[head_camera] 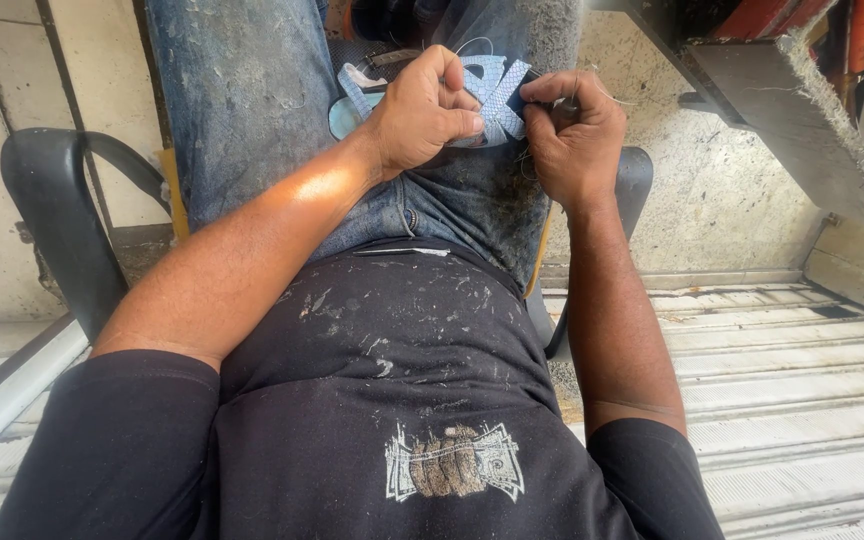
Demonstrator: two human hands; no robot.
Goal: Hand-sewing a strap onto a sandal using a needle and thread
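Blue patterned strips (497, 92) of thin material sit pinched between both hands over the person's lap. The left hand (422, 110) is clenched around the strips' near side, thumb pressing down; the right hand (574, 130) grips their far edge with fingertips (542, 95) closed tight, and a fine pale thread (477, 42) loops above. More pale blue cut pieces (357, 90) lie on the jeans (252, 100) just beside the left hand. By the look of it, the piece is only partly worked; several pieces wait. A black chair arm (52, 210) stands at the seat's left edge.
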